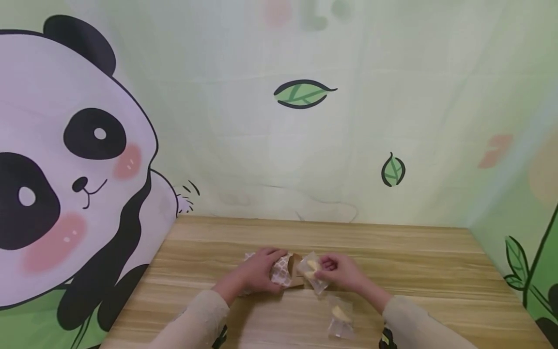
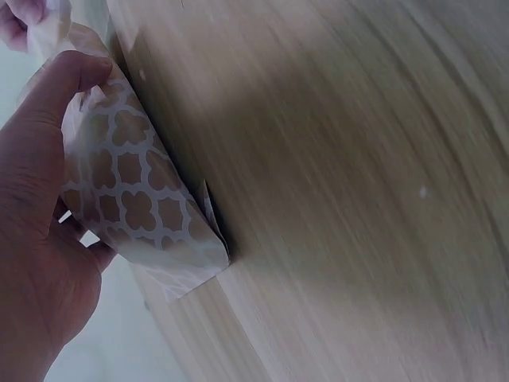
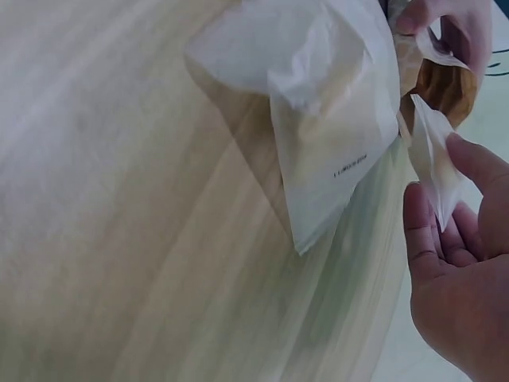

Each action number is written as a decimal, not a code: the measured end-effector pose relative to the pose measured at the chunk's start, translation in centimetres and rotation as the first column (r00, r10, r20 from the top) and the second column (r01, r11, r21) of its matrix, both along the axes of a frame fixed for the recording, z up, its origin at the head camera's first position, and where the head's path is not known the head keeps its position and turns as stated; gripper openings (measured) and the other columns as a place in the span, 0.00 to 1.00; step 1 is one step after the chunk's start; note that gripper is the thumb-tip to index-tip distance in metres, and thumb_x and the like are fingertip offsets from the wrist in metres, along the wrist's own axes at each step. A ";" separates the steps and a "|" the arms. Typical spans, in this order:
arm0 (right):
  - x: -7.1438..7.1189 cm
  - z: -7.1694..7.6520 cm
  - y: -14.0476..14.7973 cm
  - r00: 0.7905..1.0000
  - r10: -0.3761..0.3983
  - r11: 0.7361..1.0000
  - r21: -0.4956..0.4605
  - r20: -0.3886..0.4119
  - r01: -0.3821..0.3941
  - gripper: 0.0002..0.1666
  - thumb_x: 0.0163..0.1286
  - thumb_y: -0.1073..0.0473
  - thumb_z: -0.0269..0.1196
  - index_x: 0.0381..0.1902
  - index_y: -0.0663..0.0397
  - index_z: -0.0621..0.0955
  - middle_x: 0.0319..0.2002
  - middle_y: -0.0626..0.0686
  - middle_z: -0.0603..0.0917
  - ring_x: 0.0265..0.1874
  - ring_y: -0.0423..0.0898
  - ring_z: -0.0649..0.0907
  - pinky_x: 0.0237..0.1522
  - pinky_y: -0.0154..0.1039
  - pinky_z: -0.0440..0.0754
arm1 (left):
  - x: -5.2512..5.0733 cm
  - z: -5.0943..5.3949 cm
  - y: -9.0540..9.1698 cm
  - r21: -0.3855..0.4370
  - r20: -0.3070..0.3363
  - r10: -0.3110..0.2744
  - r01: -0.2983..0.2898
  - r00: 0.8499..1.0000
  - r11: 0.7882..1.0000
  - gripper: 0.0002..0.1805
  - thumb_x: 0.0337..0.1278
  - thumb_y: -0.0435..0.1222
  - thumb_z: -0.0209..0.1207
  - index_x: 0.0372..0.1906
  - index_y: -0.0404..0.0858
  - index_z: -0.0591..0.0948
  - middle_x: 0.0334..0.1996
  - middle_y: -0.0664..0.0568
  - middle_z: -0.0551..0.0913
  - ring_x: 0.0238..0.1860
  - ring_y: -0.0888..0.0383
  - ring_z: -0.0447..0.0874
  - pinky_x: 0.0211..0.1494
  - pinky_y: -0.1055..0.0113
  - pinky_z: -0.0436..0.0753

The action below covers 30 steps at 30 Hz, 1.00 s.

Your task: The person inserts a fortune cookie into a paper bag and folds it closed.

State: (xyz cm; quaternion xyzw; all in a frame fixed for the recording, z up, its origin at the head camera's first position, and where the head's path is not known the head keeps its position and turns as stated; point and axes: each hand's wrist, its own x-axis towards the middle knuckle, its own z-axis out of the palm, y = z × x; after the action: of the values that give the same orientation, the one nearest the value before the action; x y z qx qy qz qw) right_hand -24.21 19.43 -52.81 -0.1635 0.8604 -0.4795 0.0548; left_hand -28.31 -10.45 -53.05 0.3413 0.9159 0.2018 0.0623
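A paper bag (image 1: 281, 274) with a white lattice pattern lies on its side, its brown mouth facing right. My left hand (image 1: 260, 271) grips it from above; in the left wrist view the thumb lies along the bag (image 2: 131, 183). Close to the mouth, my right hand (image 1: 346, 274) pinches a small translucent packet (image 1: 310, 275) with pale yellow pieces showing inside. The right wrist view shows this packet (image 3: 433, 159) between thumb and fingers, beside the open bag. Another such packet (image 1: 341, 320) lies nearer me, looming large as a whitish wrapper (image 3: 334, 135) with small print.
The wooden table (image 1: 418, 271) carries the bag and packets. Behind it hangs a pale green cloth backdrop (image 1: 226, 121) with leaves and a large panda (image 1: 100, 194) at left. The table's far edge meets this cloth.
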 end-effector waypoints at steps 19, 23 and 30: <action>-1.2 -1.1 -1.3 0.996 -0.086 0.994 0.068 -0.004 0.087 0.20 0.61 0.58 0.81 0.44 0.64 0.86 0.37 0.51 0.89 0.36 0.43 0.86 0.41 0.36 0.88 | 0.5 -0.5 2.3 -0.054 0.038 0.000 0.002 0.999 0.999 0.57 0.44 0.54 0.80 0.82 0.47 0.67 0.74 0.45 0.72 0.71 0.45 0.74 0.73 0.46 0.77; -1.2 -1.0 -1.4 0.996 -0.090 0.995 0.044 -0.008 0.090 0.16 0.65 0.56 0.78 0.42 0.63 0.87 0.37 0.52 0.89 0.36 0.43 0.86 0.40 0.36 0.88 | 0.4 -0.6 2.5 -0.053 0.033 -0.005 0.007 0.999 0.999 0.57 0.44 0.53 0.79 0.82 0.46 0.67 0.74 0.45 0.72 0.72 0.45 0.73 0.73 0.46 0.77; -1.2 -0.4 -1.0 0.999 -0.033 0.998 0.057 -0.014 0.034 0.08 0.71 0.59 0.73 0.40 0.61 0.88 0.36 0.51 0.90 0.35 0.41 0.85 0.39 0.35 0.85 | 0.5 -0.5 2.6 -0.055 0.022 -0.025 0.027 0.999 0.998 0.57 0.44 0.53 0.79 0.82 0.45 0.67 0.75 0.44 0.72 0.73 0.44 0.72 0.75 0.46 0.75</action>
State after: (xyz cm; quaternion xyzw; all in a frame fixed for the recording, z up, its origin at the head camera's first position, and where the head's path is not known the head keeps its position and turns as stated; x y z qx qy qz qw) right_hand -25.41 18.45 -53.20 -0.1503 0.8768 -0.4544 0.0460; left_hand -27.85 -7.83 -53.51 0.3492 0.9159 0.1792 0.0840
